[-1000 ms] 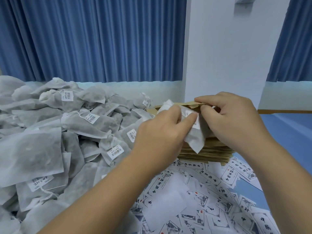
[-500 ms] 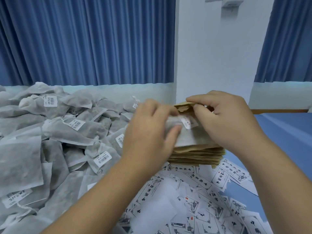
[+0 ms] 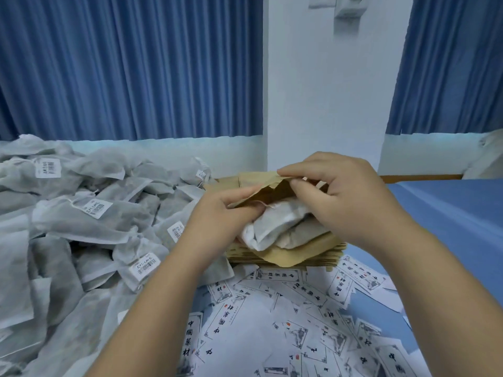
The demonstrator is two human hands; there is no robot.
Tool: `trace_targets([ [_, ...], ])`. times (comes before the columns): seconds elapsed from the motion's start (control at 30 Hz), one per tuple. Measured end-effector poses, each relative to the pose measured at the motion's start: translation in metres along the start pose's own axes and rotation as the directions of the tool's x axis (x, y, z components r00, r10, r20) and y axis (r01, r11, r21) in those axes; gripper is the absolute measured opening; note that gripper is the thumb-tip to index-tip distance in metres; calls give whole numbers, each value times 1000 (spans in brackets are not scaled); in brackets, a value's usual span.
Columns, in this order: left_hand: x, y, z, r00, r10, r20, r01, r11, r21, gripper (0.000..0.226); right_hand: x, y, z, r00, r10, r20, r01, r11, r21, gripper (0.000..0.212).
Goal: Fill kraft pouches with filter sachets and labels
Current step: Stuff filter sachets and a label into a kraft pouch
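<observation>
Pleated blue curtains [image 3: 130, 66] hang behind a smooth white pillar [image 3: 324, 104], and a matte blue tabletop [image 3: 449, 213] stretches under everything.

Both hands meet over a stack of kraft pouches [image 3: 321, 257], flat brown paper sheets with rough, slightly fanned edges. The right hand [image 3: 345, 197] pinches the upper lip of the top kraft pouch [image 3: 272, 186], thumb and forefinger closed on the thin, creased paper so the mouth gapes in a shallow arch. The left hand [image 3: 217, 213] has its fingers curled together around a filter sachet [image 3: 275, 227], a soft, crumpled pillow of white non-woven mesh with grey-brown filling showing through; the sachet's far end sits in the pouch mouth just under the right fingertips, while its near end bulges out below the left knuckles. A thin string trails from it near the left fingertips.

Left of the left hand, a loose heap of filter sachets [image 3: 81, 227] spreads wide: flat, gauzy rectangles, some carrying small white barcode stickers [image 3: 144, 265]. Below both wrists lie scattered labels [image 3: 299, 322], glossy white paper slips printed with black characters, ink drawings and small red seals, overlapping at all angles on the blue surface.
</observation>
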State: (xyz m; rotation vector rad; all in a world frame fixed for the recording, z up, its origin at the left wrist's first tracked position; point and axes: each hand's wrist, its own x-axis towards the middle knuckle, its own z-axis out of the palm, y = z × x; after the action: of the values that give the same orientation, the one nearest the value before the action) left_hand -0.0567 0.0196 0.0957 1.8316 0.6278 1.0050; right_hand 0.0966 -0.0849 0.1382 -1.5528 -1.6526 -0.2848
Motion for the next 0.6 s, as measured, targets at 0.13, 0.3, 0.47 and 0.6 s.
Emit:
trace_targets([
  [0.13, 3, -2, 7, 984, 60, -171, -67, 997, -34, 36, -8, -7, -2, 991, -90, -98, 70, 980, -187, 25],
  [0.3, 4, -4, 23, 960, 129, -250, -123, 992, 38, 35, -37, -31, 4, 878, -455, -152, 379, 852, -361, 13],
  [0.47, 4, -3, 33, 964, 121, -238, -126, 992, -9, 40, -49, -28, 17, 984, -151, 94, 178, 842, -509, 31],
  [0.6, 4, 0, 40, 956, 150, -252, -157, 988, -7, 36, -49, -19, 17, 995, 10, 104, 60, 762, -645, 18],
])
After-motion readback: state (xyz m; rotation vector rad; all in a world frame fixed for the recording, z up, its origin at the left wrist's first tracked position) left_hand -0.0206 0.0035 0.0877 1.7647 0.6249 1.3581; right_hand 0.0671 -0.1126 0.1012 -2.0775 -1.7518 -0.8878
